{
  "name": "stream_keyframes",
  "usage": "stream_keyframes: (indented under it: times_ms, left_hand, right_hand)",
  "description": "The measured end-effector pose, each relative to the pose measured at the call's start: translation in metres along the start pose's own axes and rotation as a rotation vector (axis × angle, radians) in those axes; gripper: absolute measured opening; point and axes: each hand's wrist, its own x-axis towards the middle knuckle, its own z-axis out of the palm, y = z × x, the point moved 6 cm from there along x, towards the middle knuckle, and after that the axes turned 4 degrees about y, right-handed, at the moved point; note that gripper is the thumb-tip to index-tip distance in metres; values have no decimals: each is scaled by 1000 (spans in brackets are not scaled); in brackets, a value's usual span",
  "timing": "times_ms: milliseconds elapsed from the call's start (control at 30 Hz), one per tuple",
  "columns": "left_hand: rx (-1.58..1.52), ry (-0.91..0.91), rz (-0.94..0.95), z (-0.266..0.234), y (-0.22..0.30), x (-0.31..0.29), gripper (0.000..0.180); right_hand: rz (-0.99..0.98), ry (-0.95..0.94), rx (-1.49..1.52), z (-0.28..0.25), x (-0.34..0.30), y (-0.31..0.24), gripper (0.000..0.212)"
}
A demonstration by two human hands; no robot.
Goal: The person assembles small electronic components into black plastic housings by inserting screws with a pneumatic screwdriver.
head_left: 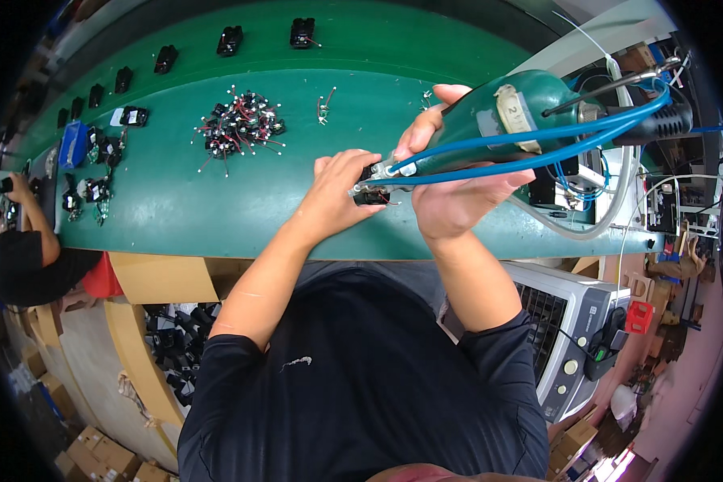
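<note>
My right hand (pixel 456 199) is wrapped round a green electric screwdriver (pixel 462 132), its thick body slanting up to the right. Two blue hoses (pixel 530 153) run along the tool to its tip. Below that tip my left hand (pixel 339 193) grips a small black plastic housing (pixel 372 197) on the green bench, and a thin red wire shows at its edge. The screwdriver's nose and hoses cover part of the housing, so the exact point of contact is hidden. Left of my hands lies a pile of small black parts with red and black wires (pixel 241 124).
Several black housings (pixel 230 40) stand in a row on the green strip (pixel 385 40) behind the bench. A blue bin (pixel 73 145) and wired boards lie left. A grey cooler (pixel 566 345) stands below right; cardboard boxes (pixel 164 277) stand below left. Another person (pixel 24 249) works far left.
</note>
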Motion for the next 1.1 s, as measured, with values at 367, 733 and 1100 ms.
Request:
stream_keyframes:
  times_ms: [367,733,1100]
  left_hand:
    - [17,53,54,0,1,-1,84]
    - [3,43,63,-4,-3,-1,82]
    - [-66,173,55,-17,-3,-2,82]
  right_hand:
    - [-28,16,10,-2,1,4,120]
    - [-53,54,3,0,-10,13,113]
    - [-368,-24,141,-31,52,-113,105]
